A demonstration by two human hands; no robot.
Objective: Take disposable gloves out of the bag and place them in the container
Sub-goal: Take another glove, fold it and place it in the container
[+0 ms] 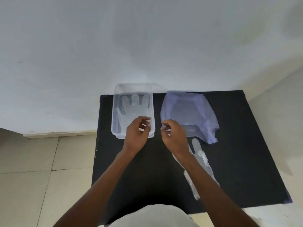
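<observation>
A clear plastic container (pixel 114 112) stands on the black mat, with one translucent disposable glove (pixel 131 110) lying flat inside it, fingers pointing away from me. To its right lies a bluish translucent bag (pixel 193 112), its mouth towards me. My left hand (pixel 136 135) hovers over the container's near right corner, fingers loosely curled and apart, holding nothing. My right hand (pixel 173 136) is at the bag's near left edge, thumb and fingertips pinched on it. Another glove (pixel 201 159) lies on the mat, partly hidden under my right forearm.
The black mat (pixel 147 169) covers a small table set against a white wall (pixel 147 46). Beige floor tiles (pixel 32 169) show to the left. The table's far edge runs just behind the container and bag.
</observation>
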